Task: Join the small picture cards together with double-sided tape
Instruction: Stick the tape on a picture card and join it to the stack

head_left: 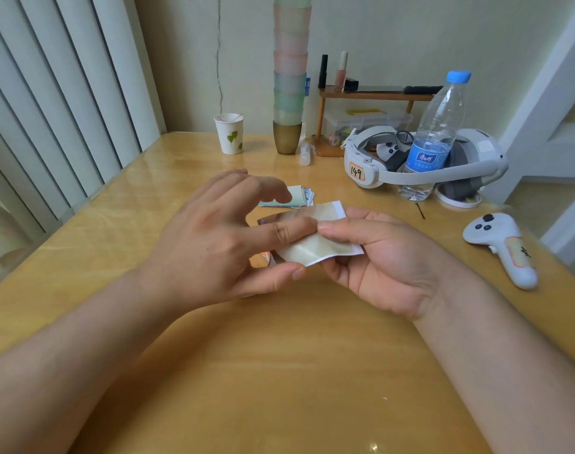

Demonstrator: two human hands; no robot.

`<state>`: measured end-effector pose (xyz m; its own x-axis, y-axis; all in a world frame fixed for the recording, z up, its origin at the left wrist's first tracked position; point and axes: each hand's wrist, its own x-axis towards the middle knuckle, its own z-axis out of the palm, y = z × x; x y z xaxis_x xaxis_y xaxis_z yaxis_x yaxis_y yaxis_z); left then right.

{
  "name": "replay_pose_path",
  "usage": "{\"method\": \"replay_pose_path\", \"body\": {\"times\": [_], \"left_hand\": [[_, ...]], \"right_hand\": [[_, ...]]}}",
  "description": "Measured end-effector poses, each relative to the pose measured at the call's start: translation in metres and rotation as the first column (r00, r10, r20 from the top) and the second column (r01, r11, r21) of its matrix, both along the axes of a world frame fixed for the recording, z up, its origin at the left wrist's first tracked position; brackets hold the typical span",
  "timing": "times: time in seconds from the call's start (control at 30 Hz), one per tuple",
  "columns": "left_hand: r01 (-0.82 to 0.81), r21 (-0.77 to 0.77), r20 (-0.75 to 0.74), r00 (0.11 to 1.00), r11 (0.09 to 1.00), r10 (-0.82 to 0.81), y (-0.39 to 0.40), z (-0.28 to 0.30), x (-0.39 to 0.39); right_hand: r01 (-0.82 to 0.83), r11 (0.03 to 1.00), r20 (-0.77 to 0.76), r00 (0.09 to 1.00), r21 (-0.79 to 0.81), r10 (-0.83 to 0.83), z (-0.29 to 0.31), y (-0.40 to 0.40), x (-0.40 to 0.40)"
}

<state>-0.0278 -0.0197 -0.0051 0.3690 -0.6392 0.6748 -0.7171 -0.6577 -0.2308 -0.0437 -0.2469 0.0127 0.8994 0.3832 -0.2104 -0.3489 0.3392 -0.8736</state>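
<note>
Yellowish wooden worktop shoved into a corner, vertical blinds along the left edge and a pale wall behind. Only the one head view to go on.

Both hands are up over the middle of the worktop, sharing one card. The right hand cradles the picture card from underneath with its thumb laid across the top, so it's got a proper hold. The left hand pinches the card's near left edge between thumb and forefinger, other fingers spread loose above. The card's upward face looks pale and a bit shiny with a white border; could be tape or its backing on there, but I honestly can't tell.

Further back, toward the far middle, sits a little stack of cards flat on the worktop, partly hidden by the left fingers. Something colourful peeks out under the left hand too, can't make it out.

Far right corner has a headset, water bottle and a controller by the right edge; paper cup at the far edge.

Progress-wise I'd guess early to mid: one card being prepped, nothing visibly joined yet, the stack still waiting.
</note>
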Motion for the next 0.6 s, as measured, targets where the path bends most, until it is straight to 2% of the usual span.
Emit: {"method": "replay_pose_path", "body": {"times": [0.1, 0.23, 0.37, 0.47, 0.53, 0.6], "left_hand": [[-0.01, 0.023, 0.034, 0.999, 1.0, 0.009, -0.004, 0.0, -0.002], [0.003, 0.014, 0.0, 1.0, 1.0, -0.003, -0.005, -0.002, -0.001], [-0.025, -0.049, -0.117, 0.993, 0.999, 0.019, -0.003, -0.006, -0.004], [-0.075, -0.097, -0.271, 0.962, 0.992, 0.047, -0.007, -0.012, -0.012], [-0.092, -0.096, -0.358, 0.932, 0.991, 0.052, -0.009, -0.015, -0.015], [-0.087, -0.074, -0.383, 0.922, 0.993, 0.053, -0.009, -0.016, -0.016]], "right_hand": [[0.02, 0.999, -0.012, 1.0, -0.048, -0.021, 0.0, -0.002, 0.002], [0.046, 0.998, -0.016, 0.999, -0.043, -0.047, 0.002, -0.007, 0.004], [0.032, 0.999, 0.053, 0.998, 0.012, -0.032, 0.006, -0.007, 0.003], [0.053, 0.998, 0.081, 0.995, 0.04, -0.056, 0.007, -0.007, 0.002], [0.067, 0.997, 0.096, 0.993, 0.048, -0.072, 0.008, -0.007, 0.002], [0.07, 0.996, 0.107, 0.991, 0.056, -0.075, 0.009, -0.006, 0.001]]}}
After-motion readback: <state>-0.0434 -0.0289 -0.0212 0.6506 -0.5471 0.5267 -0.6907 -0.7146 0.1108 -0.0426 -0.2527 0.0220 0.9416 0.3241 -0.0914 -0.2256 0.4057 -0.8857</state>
